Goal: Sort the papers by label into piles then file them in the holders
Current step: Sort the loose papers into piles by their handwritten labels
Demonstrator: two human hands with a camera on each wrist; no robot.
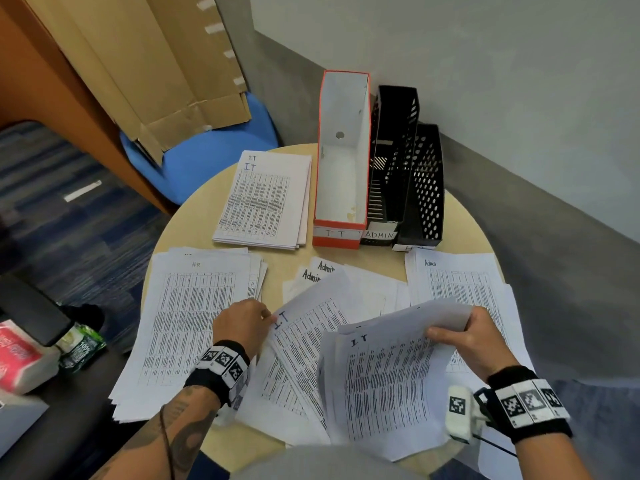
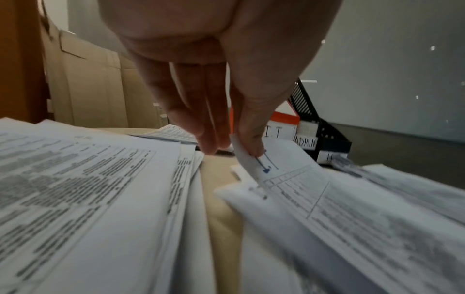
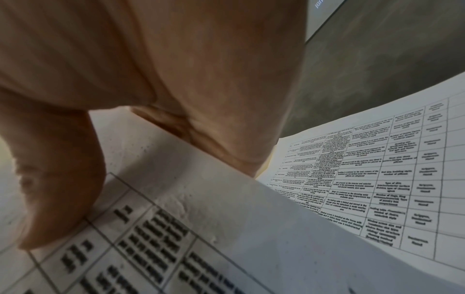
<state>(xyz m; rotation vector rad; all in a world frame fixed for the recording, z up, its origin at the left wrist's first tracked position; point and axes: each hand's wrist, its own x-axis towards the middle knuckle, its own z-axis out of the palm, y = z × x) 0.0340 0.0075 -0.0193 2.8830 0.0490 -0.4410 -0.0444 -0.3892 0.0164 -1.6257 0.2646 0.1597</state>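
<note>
Printed papers cover a round table (image 1: 287,259). My left hand (image 1: 247,322) pinches the top corner of a sheet marked IT (image 1: 304,327), and the left wrist view shows thumb and fingers (image 2: 251,139) closed on that corner (image 2: 264,165). My right hand (image 1: 467,336) holds a lifted, curled bundle of sheets (image 1: 388,382) with IT on top, thumb (image 3: 57,199) pressed on the page (image 3: 176,228). An IT pile (image 1: 266,199) lies at the back, an HR pile (image 1: 187,323) at left, an Admin pile (image 1: 460,282) at right. Holders labelled IT (image 1: 343,154), ADMIN (image 1: 391,161) and a black one (image 1: 426,188) stand behind.
Loose Admin sheets (image 1: 322,271) lie in the middle of the table. A blue chair (image 1: 201,157) with cardboard (image 1: 156,64) stands behind left. Packets and a dark device (image 1: 38,334) sit on a low surface at left. A grey wall (image 1: 519,98) runs close behind the holders.
</note>
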